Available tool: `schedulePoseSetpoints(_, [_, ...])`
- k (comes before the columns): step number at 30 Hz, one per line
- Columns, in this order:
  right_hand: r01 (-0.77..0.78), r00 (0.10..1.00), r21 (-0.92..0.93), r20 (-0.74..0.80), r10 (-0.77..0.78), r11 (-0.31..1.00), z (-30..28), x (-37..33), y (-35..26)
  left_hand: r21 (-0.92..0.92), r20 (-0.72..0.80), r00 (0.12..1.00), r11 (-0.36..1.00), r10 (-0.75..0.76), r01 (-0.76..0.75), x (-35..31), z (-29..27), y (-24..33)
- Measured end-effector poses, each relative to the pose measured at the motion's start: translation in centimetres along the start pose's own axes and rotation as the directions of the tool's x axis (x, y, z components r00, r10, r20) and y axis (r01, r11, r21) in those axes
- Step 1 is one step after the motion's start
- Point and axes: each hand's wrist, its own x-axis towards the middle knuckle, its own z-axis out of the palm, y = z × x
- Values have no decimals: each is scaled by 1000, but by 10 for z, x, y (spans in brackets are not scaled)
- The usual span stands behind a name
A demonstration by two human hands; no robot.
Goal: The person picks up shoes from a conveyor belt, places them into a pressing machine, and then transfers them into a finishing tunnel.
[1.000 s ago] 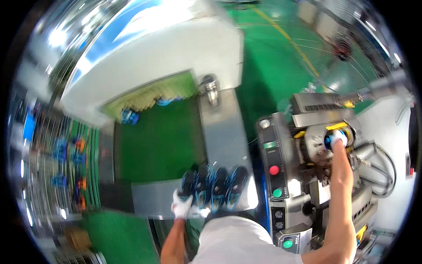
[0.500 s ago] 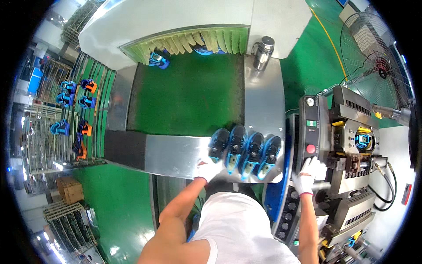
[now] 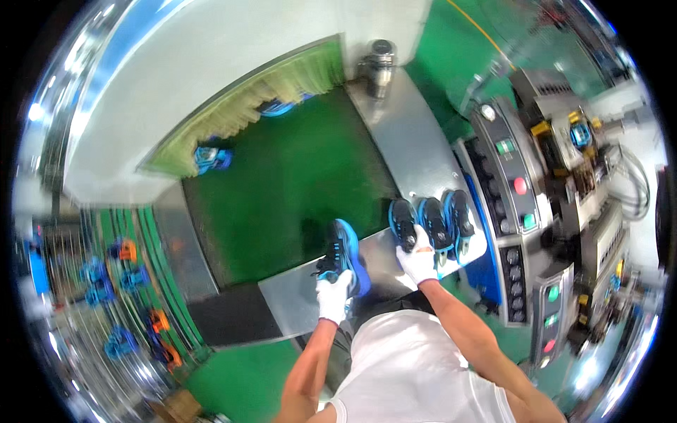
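Observation:
My left hand (image 3: 333,296), in a white glove, is closed round one end of a black-and-blue sneaker (image 3: 340,247). The sneaker is tipped on its side over the front metal ledge, its blue sole turned to the right. My right hand (image 3: 417,264), gloved too, is wrapped round the near end of another sneaker (image 3: 403,220), which stands in a row on the ledge. Beside that one are a middle sneaker (image 3: 434,224) and a right-hand sneaker (image 3: 460,213), both with toes pointing away from me.
A green conveyor belt (image 3: 282,183) runs out from under a fringed curtain (image 3: 247,106), where more blue shoes sit. A steel flask (image 3: 381,67) stands on the side ledge (image 3: 398,130). At right is a machine control panel (image 3: 508,158); at left, a rack (image 3: 144,233) holding shoes.
My right hand has come from the machine panel to the row of shoes. The leftmost sneaker has been picked up and tilted in my left hand. The whole view has turned.

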Motion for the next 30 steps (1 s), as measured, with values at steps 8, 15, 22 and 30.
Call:
schedulePoseSetpoints(8, [-285,949,564,53,310,775,-85,-34,-54,224,251,947,939,202,-259,17,5,70])
schedulePoseSetpoints(15, [-167,760,682,-371,534,712,-201,-185,-18,437,728,660,615,187,-656,-152,115,102])
schedulePoseSetpoints(22, [207,138,897,-421,897,389,-237,-437,-1,-90,992,-112,291,-58,-952,-300,170,-11])
schedulePoseSetpoints(30, [277,-806,579,-295,513,767,-197,-654,2,-295,570,-523,436,-634,-850,-551,168,-148])
